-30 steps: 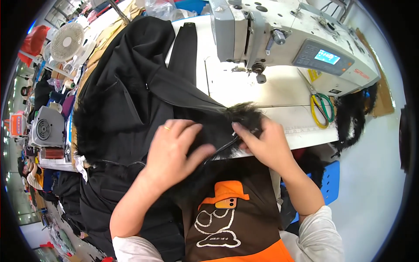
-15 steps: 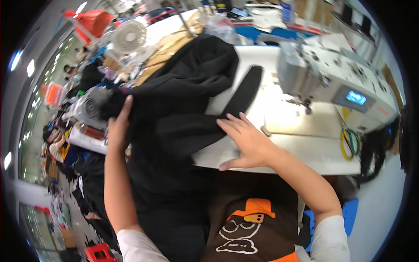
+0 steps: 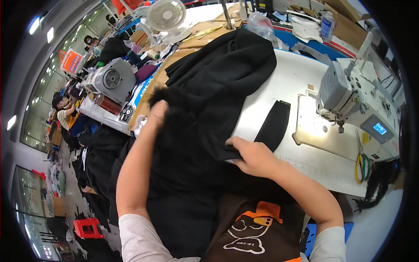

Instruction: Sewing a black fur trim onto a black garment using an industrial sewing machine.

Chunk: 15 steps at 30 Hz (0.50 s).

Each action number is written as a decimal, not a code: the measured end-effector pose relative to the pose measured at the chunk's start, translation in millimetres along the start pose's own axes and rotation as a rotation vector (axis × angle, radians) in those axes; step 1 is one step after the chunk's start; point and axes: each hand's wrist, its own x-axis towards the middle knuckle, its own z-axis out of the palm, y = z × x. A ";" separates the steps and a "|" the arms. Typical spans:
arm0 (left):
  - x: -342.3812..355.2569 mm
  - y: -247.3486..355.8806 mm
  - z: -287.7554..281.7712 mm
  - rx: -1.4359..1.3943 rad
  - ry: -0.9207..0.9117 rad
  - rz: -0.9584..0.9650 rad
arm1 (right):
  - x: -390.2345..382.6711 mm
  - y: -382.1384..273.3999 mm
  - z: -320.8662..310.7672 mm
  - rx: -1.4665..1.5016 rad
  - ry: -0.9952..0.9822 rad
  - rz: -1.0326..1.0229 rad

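Change: since half a second ago the right hand (image 3: 251, 155) has drawn nearer along the table edge, and the left hand (image 3: 156, 114) has come in from the far left onto the cloth.
Left hand: buried in a furry black trim (image 3: 168, 98) at the garment's left edge; whether it grips cannot be told.
Right hand: fingers curled, pinching the near edge of the black garment (image 3: 214, 91).
Garment: heaped across the left part of the white table (image 3: 283, 78), spilling over its near edge.
Strip: black fabric strip (image 3: 274, 124) lies flat just right of the right hand.
Right side: sewing machine (image 3: 358, 98); yellow-handled scissors (image 3: 362, 163) near it.
Far left: white fan (image 3: 166, 15).
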 end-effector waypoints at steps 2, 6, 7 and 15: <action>-50.3 125.1 41.0 0.533 0.227 0.745 | -10.2 26.9 -19.5 0.045 -0.015 0.240; -80.6 208.0 -27.3 0.389 0.057 0.597 | 20.6 12.7 -23.1 -0.091 -0.196 0.340; -79.4 222.6 -38.2 0.340 0.110 0.599 | 35.8 0.5 -28.8 -0.129 -0.197 0.390; 81.3 375.6 -163.1 0.580 0.042 1.116 | 93.7 65.9 -40.6 -0.333 0.327 -0.101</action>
